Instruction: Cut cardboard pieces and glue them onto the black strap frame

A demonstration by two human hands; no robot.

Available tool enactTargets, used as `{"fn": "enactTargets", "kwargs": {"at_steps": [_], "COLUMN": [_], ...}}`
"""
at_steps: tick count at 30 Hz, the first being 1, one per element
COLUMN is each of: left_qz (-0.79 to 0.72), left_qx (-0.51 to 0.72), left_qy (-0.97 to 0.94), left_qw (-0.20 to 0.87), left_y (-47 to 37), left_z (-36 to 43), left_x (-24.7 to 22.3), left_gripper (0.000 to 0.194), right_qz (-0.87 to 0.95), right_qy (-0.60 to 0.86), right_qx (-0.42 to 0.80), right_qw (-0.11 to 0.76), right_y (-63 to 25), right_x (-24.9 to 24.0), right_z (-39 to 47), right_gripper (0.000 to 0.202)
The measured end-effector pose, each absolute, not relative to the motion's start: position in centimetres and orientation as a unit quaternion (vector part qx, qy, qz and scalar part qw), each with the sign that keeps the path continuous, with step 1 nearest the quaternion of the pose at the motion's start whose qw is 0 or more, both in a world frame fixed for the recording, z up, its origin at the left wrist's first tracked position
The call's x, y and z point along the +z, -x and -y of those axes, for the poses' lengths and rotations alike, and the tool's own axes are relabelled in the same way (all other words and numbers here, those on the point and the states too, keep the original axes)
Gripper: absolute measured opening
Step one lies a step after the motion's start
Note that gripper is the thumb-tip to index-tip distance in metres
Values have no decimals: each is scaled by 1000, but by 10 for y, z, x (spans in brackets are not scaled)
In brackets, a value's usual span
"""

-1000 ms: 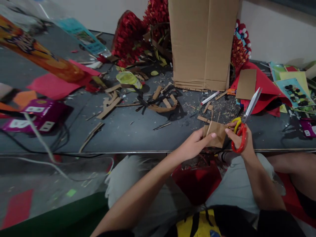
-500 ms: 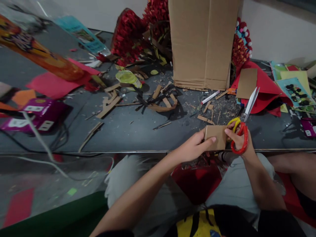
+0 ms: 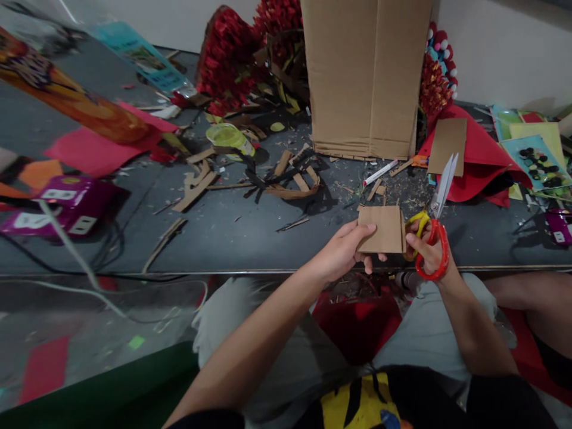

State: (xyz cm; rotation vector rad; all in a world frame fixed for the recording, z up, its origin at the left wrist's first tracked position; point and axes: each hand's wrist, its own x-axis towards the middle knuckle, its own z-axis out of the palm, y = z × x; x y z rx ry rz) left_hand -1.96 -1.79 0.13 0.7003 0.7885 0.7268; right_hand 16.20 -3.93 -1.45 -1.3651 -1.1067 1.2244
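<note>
A small, nearly square piece of cardboard [image 3: 383,229] is pinched in my left hand [image 3: 346,253], thumb on top and fingers beneath, above the table's front edge. What looks like a second layer shows along its right side. My right hand [image 3: 426,253] is closed around scissors [image 3: 432,232] with one red and one yellow handle loop. Their blades point up and away, nearly together. The right fingertips are close to the cardboard's right edge; whether they touch it I cannot tell.
A tall cardboard box [image 3: 366,77] stands at the back. Cardboard scraps [image 3: 295,185], a marker [image 3: 379,173] and a plastic cup [image 3: 230,140] lie about the grey table [image 3: 223,238]. Purple power strip [image 3: 67,205] and cables are left; red sheets [image 3: 487,161] right. Another person's leg [image 3: 527,298] is at right.
The cardboard has moved up and slightly left with my left hand, and its face now tilts differently. My right thumb has come off its edge. The scissors stay in my right hand.
</note>
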Motion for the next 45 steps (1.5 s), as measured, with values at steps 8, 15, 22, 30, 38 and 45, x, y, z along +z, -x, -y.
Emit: {"fn": "enactTargets", "kwargs": {"at_steps": [8,15,22,30,38,45], "left_qz": [-346,-335,-377,-357,-224,-161], "left_qx": [333,345,373,333,315,375], "left_qy": [-376,-455,-554,-737,-894,-913], "left_qw": [793,749,642,467,227,-17], "left_y": [19,20,26,34,40,35], "left_z": [21,24,33,34,29,20], "left_x": [-3,-6,-7,-4,-12,-13], "left_gripper": [46,51,48,35,32,28], "right_qz": [457,453,471,469,486,403], "right_qy": [540,543,539,487,444,415], "right_qx": [535,525,497,525,502,558], "right_qw": [462,473,490,518,561,595], "right_y": [-162,-163,-164,-163,-164,-163], "right_x": [-13,-12,-6,-2,-7,-2], "right_z": [44,45,51,52,50,48], "right_gripper": [43,41,39,34,38,36]}}
